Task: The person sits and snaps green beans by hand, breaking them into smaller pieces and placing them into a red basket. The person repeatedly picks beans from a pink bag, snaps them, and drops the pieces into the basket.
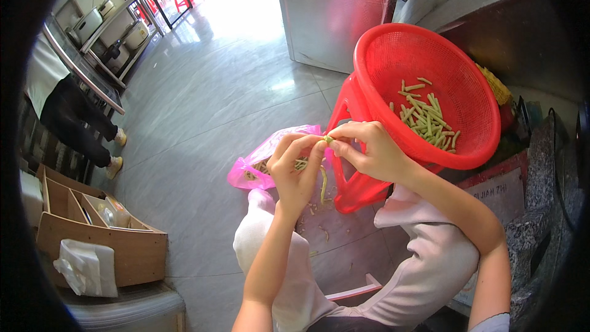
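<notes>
Both hands meet at the middle of the view, their fingertips pinching a green bean (327, 139). My left hand (297, 166) holds it from the left, with part of the bean hanging down below the fingers. My right hand (373, 150) grips it from the right, in front of a red plastic stool (341, 193). On that stool, tilted towards me, rests a red mesh basket (477, 101) with many short bean pieces (428, 117) inside. A pink plastic bag (239, 173) lies open on the floor behind my left hand, with more beans in it.
Bean scraps (325, 233) litter the grey tiled floor (203, 147). A wooden divided box (106, 258) with a plastic bag over its side stands at the lower left. A person (73, 110) stands at a counter on the left. A metallic panel (332, 14) rises behind the basket.
</notes>
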{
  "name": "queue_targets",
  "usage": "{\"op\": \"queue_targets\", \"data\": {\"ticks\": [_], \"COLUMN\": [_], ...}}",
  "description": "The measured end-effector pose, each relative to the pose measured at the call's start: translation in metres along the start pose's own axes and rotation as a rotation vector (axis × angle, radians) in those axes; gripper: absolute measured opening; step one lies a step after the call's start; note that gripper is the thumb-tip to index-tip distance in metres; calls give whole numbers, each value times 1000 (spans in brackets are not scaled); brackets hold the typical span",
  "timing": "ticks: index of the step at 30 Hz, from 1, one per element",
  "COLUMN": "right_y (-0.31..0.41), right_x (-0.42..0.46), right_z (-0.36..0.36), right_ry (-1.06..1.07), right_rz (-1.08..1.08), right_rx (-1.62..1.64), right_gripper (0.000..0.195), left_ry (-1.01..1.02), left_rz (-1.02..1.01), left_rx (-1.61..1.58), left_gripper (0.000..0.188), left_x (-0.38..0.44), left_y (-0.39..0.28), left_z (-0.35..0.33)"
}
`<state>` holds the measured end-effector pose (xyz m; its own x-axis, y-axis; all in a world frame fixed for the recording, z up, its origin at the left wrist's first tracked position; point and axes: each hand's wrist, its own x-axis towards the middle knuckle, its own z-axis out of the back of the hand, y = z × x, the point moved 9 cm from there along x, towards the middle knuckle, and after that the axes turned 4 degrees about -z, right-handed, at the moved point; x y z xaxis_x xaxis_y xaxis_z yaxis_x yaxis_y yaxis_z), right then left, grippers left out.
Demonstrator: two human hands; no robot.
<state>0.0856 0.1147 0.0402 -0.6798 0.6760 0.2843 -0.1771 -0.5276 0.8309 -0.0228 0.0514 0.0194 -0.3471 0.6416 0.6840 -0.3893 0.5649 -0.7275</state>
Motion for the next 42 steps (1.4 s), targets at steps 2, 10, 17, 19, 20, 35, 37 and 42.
{"op": "queue_targets", "data": {"ticks": [2,10,17,19,20,35,37,42], "right_y": [-1,0,-31,-30,-30,-41,-35,-30], "right_x": [0,0,-6,-7,-7,-17,-17,-12], "right_z": [0,1,1,-6,-10,-53,-49,-23], "right_ry": [-5,-20,-11,57,91,461,477,391], "right_rz": [6,63,8,15,19,-601,-584,-462], "right_rx": [-5,-121,-256,-302,-325,791,921,833], "right_gripper": [15,13,11,12,12,61,58,30], "left_ry": [0,-28,-275,-259,-241,265,260,454], "left_rz": [13,42,148,184,197,63,128,420], "left_rx": [-14,-10,-152,-177,-186,-201,-241,-373], "left_gripper": [7,8,11,12,12,25,29,29], "left_x": [-1,-1,11,9,9,3,6,-13], "left_y": [2,4,19,24,25,11,8,30], "left_z": [0,1,42,42,40,-17,-24,-31]}}
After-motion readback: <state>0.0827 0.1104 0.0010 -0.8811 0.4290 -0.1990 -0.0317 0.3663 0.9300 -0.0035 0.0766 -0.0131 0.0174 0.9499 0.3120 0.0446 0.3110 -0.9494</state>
